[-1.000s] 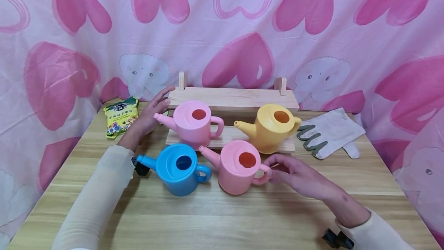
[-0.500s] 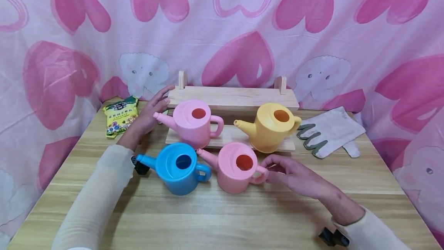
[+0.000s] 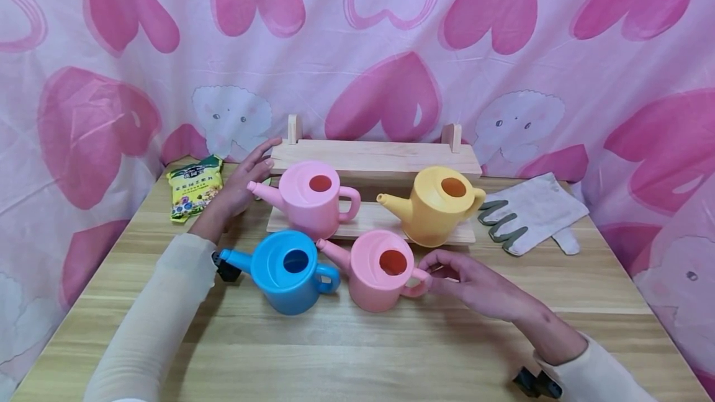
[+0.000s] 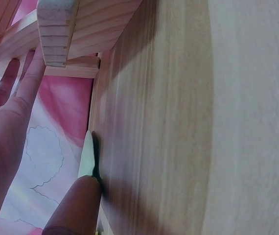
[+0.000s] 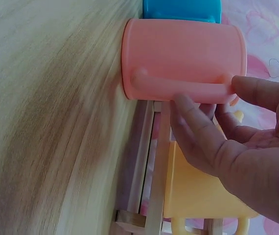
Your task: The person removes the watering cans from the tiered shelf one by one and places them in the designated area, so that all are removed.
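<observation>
Fingers and thumb of my right hand hold the handle of a salmon-pink watering can, which stands upright on the table. Its handle shows close up in the right wrist view, the thumb at its upper end. Directly left of it stands a blue watering can. Behind them, a light pink watering can and a yellow watering can sit on the lower board of a two-step wooden rack. My left hand, fingers extended, touches the left end of the rack's upper board.
A yellow and green printed bag lies at the back left of the table. Pale work gloves with grey-green fingertips lie to the right of the rack. A pink heart-patterned curtain hangs behind.
The salmon-pink watering can has shifted slightly left toward the blue one, my right hand moving with it; over the last half second both stay nearly still. The left hand has not moved.
</observation>
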### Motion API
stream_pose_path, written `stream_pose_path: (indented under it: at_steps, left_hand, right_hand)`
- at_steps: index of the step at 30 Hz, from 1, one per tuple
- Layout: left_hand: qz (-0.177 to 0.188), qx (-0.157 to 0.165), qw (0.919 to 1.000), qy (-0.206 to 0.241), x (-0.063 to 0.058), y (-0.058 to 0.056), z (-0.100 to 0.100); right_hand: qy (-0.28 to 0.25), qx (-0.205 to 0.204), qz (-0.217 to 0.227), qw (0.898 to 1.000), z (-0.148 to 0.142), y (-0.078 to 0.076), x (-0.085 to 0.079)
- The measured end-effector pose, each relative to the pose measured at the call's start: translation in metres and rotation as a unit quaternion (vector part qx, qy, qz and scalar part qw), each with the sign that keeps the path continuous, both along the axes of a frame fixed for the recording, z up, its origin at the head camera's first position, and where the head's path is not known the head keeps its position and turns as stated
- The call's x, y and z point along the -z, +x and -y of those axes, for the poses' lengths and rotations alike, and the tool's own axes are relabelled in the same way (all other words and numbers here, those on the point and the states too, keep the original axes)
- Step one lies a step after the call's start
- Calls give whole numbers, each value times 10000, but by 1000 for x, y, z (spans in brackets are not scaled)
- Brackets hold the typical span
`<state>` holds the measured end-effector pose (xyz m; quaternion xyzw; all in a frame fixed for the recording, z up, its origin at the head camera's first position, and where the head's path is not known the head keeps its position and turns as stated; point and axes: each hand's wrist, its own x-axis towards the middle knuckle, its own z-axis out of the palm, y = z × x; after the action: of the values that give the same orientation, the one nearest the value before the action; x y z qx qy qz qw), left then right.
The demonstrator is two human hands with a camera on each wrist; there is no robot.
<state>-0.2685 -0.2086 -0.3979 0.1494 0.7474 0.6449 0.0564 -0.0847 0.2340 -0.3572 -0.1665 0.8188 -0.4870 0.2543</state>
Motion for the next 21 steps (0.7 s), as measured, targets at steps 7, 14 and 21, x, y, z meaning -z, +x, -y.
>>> stream_pose_path:
  at_steps: [7,14,21]
  left_hand:
    - [12,60,10000,27,0,0,1]
    - [7,19,10000,-29,0,1,1]
    - [16,9,10000,-18,0,0,0]
  right_hand:
    - [291,69,-682,9972,-8,-1,-11]
    - [60,455,-2270,9728,-25,-7,-33]
    - [-272,1473,-4050,9020,-38,-22,-31]
